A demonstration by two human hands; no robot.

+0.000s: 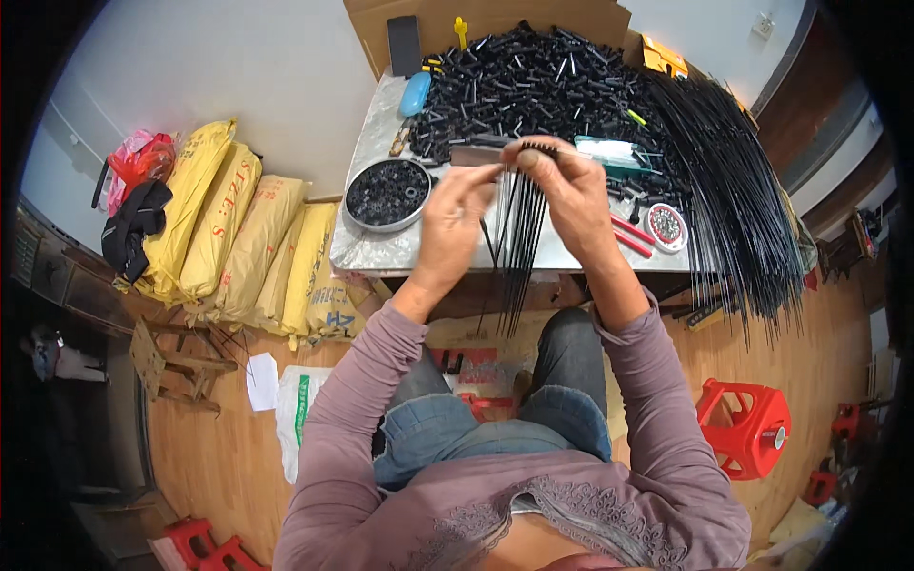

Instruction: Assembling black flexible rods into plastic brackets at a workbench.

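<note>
My right hand [574,195] is closed round the top ends of a bundle of thin black rods [521,252], which hang down in front of the table's near edge. Their dark tips poke up in a row between its thumb and fingers. Close against it on the left, my left hand [451,221] has its fingers curled and pinched together near the rod tops. Part of that hand is blurred, and what it pinches is hidden. Behind both hands lies a large heap of short black tubular parts [524,86] on the table [367,249].
A round tub of small black rings [387,193] stands at the table's left. On the right are a bowl of small metallic pieces [666,226], red-handled pliers [630,238] and a big sheaf of black rods [738,190] overhanging the edge. Yellow sacks [224,224] lean at left; a red stool [747,428] stands right.
</note>
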